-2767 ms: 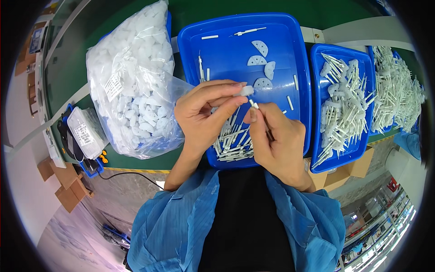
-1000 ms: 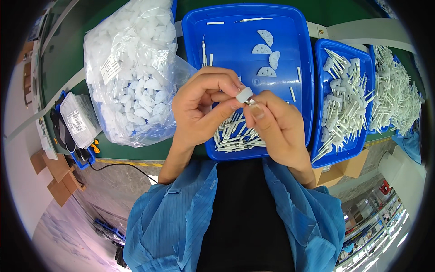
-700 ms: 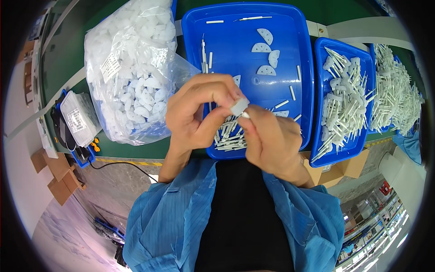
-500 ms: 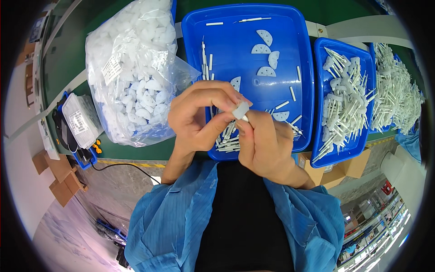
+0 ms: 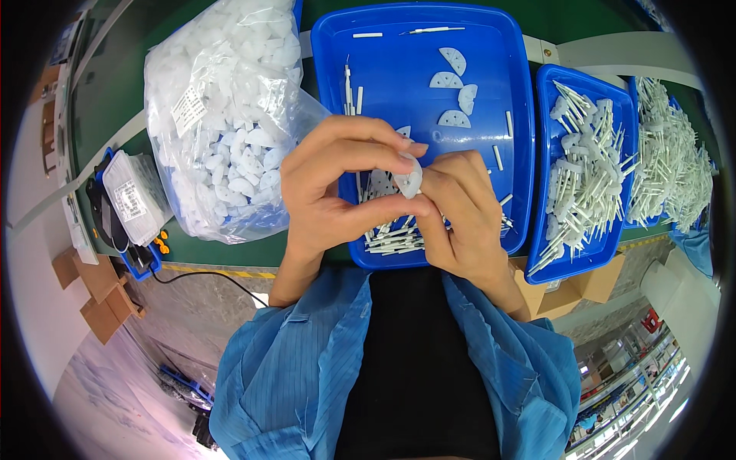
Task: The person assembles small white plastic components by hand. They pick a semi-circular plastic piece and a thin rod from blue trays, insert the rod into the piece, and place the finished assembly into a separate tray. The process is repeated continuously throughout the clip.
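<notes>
Between the thumb and fingers of my left hand [image 5: 337, 180] is a white half-disc piece [image 5: 411, 182] with small holes, its face tilted toward me. My right hand [image 5: 468, 211] is closed against its right side, thumb and forefinger pinching a thin white rod that the fingers almost wholly hide. Both hands are above the near part of a large blue tray [image 5: 529, 153]. In that tray, loose half-discs [image 5: 454, 119] lie toward the back, and a heap of white rods [image 5: 395, 239] lies under my hands, partly covered by them.
A clear bag of half-discs [image 5: 222, 130] stands at the left, beside a stack of clear plastic boxes [image 5: 132, 192]. On the right, a smaller blue tray [image 5: 546, 100] holds half-discs with rods attached; more such pieces [image 5: 667, 153] lie beyond. Cardboard boxes [image 5: 575, 287] are below the table edge.
The half-disc has turned from nearly edge-on to showing its holed face. My left fingers have spread a little around it, and my right hand has shifted and turned slightly beside it.
</notes>
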`<state>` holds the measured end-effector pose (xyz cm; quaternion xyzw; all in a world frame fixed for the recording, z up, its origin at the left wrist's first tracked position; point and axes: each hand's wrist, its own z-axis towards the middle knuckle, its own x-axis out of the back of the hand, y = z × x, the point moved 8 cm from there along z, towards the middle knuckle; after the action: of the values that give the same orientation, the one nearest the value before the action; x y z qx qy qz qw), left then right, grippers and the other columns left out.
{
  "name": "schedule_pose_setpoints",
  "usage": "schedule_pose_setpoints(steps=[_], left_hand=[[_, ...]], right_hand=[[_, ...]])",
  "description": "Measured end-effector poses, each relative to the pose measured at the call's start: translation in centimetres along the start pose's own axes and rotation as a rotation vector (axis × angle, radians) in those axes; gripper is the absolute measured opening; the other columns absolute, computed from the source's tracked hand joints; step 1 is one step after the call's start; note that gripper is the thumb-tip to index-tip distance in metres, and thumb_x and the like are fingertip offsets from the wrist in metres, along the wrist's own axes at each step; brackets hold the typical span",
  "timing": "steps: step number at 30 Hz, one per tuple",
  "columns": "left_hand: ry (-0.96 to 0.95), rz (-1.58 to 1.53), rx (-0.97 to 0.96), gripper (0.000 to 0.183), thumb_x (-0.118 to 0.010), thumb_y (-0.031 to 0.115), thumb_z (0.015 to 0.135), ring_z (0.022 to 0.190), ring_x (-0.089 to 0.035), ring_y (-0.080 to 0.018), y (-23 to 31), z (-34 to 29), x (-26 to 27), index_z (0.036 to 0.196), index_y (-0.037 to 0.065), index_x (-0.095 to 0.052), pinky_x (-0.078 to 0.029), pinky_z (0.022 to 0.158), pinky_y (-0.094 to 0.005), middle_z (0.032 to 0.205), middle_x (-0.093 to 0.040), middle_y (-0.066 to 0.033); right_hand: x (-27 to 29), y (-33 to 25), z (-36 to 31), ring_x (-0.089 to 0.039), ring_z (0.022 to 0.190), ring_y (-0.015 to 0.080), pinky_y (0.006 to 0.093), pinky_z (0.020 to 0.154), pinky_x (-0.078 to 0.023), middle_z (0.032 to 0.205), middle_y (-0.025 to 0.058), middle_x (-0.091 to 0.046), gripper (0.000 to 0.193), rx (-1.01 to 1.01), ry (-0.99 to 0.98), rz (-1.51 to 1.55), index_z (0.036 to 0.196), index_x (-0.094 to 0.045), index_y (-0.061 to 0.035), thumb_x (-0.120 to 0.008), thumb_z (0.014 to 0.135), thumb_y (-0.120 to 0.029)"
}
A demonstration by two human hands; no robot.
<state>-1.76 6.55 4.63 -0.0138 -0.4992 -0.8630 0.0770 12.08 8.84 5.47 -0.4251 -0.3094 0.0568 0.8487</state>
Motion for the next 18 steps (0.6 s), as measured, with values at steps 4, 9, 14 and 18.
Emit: schedule_pose_setpoints(steps=[4,9,14,18], left_hand=[[-0.018,0.07,0.01,0.045,-0.09,0.003,0.062,0.089,-0.07,-0.0305,0.3,0.2,0.3,0.099,-0.004,-0.066,-0.062,0.081,-0.0398,0.108,-0.059,-0.0172],[-0.004,-0.058,0.177,0.041,-0.087,-0.004,0.062,0.09,-0.07,-0.0313,-1.1,-0.4,0.4,0.097,-0.006,-0.066,-0.062,0.082,-0.0408,0.109,-0.059,-0.0178],[0.153,-0.185,0.248,0.04,-0.085,-0.009,0.061,0.095,-0.07,-0.0313,-0.6,-0.6,0.3,0.096,-0.007,-0.066,-0.062,0.083,-0.0393,0.107,-0.06,-0.0167],[-0.027,-0.085,0.213,0.038,-0.085,-0.007,0.062,0.097,-0.069,-0.0323,-0.6,-0.2,0.4,0.094,-0.007,-0.066,-0.061,0.085,-0.0409,0.108,-0.06,-0.0173]], right_hand=[[-0.1,0.0,-0.1,-0.057,0.078,0.0298,0.0395,0.07,-0.046,0.087,0.0111,-0.059,0.028,0.014,-0.022,-0.023,0.101,-0.065,0.0019,-0.071,0.074,-0.004],[0.0,0.1,-0.3,-0.054,0.08,0.0273,0.0374,0.071,-0.043,0.088,0.0084,-0.058,0.03,-0.016,-0.014,-0.093,0.102,-0.068,-0.0014,-0.073,0.073,-0.005],[0.2,-0.3,0.0,-0.045,0.08,0.0224,0.0338,0.071,-0.037,0.086,0.0036,-0.052,0.031,-0.051,-0.061,-0.174,0.101,-0.07,-0.0051,-0.076,0.071,-0.005],[0.0,-0.3,-0.1,-0.043,0.079,0.0215,0.0336,0.07,-0.035,0.084,0.0024,-0.049,0.03,-0.046,-0.04,-0.179,0.1,-0.071,-0.0066,-0.076,0.071,-0.005]])
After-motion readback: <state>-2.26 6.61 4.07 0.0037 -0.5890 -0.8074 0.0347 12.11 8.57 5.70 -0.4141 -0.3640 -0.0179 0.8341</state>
